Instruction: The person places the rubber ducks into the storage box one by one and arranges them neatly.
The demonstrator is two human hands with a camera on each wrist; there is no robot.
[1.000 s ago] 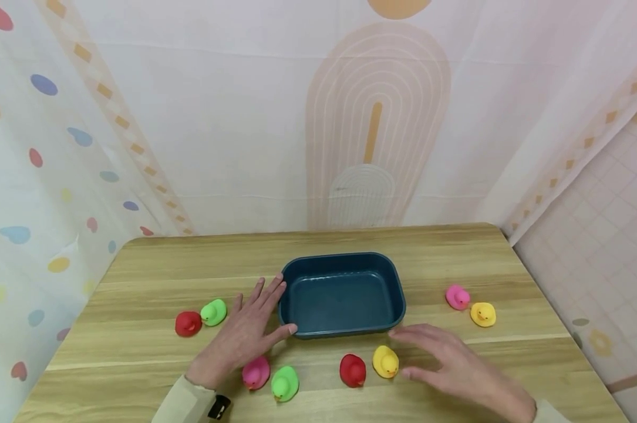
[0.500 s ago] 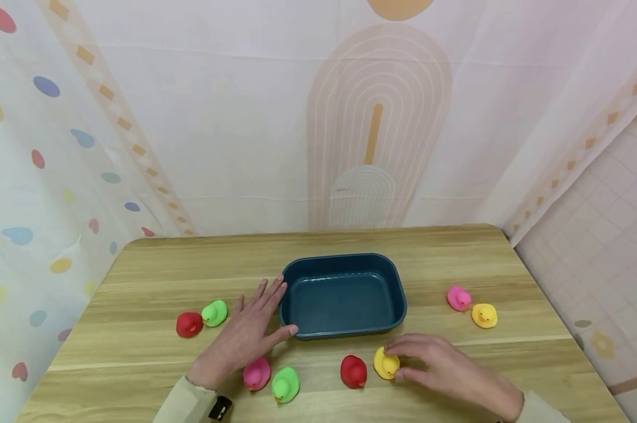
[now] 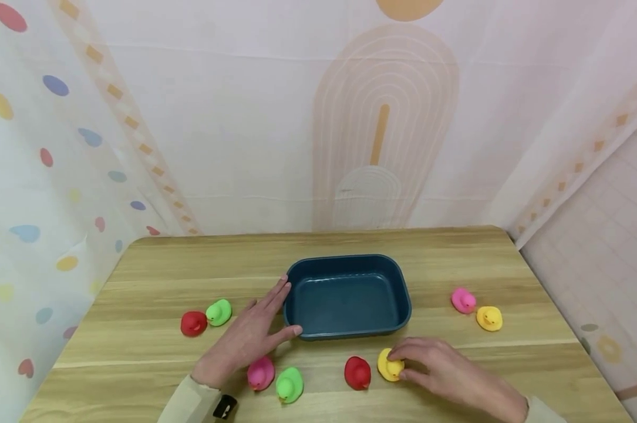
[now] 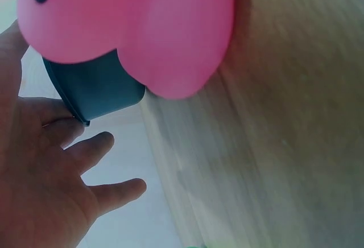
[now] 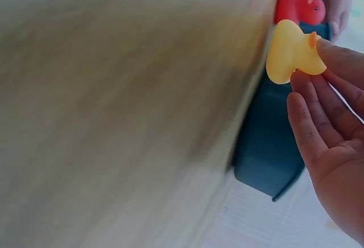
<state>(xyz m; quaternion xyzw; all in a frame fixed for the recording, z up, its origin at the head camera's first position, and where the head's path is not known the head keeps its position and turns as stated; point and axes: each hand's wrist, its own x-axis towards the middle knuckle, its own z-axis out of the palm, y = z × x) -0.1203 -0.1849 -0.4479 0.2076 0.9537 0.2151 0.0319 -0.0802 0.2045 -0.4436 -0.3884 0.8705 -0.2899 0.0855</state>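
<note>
A dark blue rectangular tub (image 3: 350, 302) sits near the middle of the wooden table. My left hand (image 3: 249, 338) rests against its left side, fingers straight and spread, thumb at the front left corner. In front of the tub, my right hand (image 3: 440, 370) pinches a yellow rubber duck (image 3: 387, 365) between thumb and fingers; the right wrist view shows the thumb at the head of this duck (image 5: 287, 54). Left of it stands a red duck (image 3: 357, 373). A pink duck (image 3: 260, 373) and a green duck (image 3: 289, 385) are beside my left wrist.
At the table's left are another red duck (image 3: 194, 324) and green duck (image 3: 219, 312). To the right, a second pink duck (image 3: 463, 300) stands by a second yellow duck (image 3: 489, 318). A patterned curtain (image 3: 244, 147) hangs behind the table (image 3: 434, 252).
My right hand has moved down and left to the front yellow duck and closed its fingers on it. The left hand stays at the tub. The whole view has shifted slightly.
</note>
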